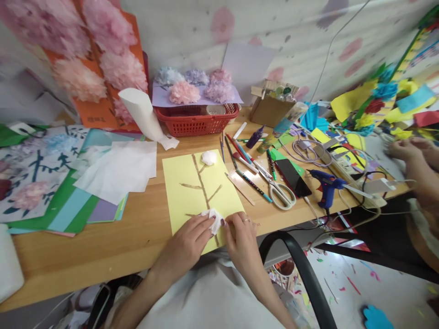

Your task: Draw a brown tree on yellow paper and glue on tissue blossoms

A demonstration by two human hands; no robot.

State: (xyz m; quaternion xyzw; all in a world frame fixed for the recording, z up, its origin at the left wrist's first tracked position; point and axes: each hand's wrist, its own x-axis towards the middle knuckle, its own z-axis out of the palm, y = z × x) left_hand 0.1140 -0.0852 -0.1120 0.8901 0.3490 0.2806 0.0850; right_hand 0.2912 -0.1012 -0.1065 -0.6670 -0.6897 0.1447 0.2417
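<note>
A yellow sheet of paper (pixel 178 196) with a brown painted branch (pixel 199 176) lies in front of me on the table. One crumpled white tissue (pixel 209 158) sits near the top of the branch. Low on the sheet, a second white tissue piece (pixel 216 222) is between my fingertips. My left hand (pixel 190 242) grips its left side, fingers together. At its right edge, my right hand (pixel 242 235) has thumb and fingertips closed on the tissue, with the other fingers bent over the paper.
White tissue sheets (pixel 118 171) lie left on coloured paper. Scissors (pixel 281 194), pens, a phone (pixel 293 177) and a blue glue gun (pixel 326 185) are at right. A red basket (pixel 197 124) stands behind. Another person's hands (pixel 409 151) are at far right; a chair armrest (pixel 302 260) is near.
</note>
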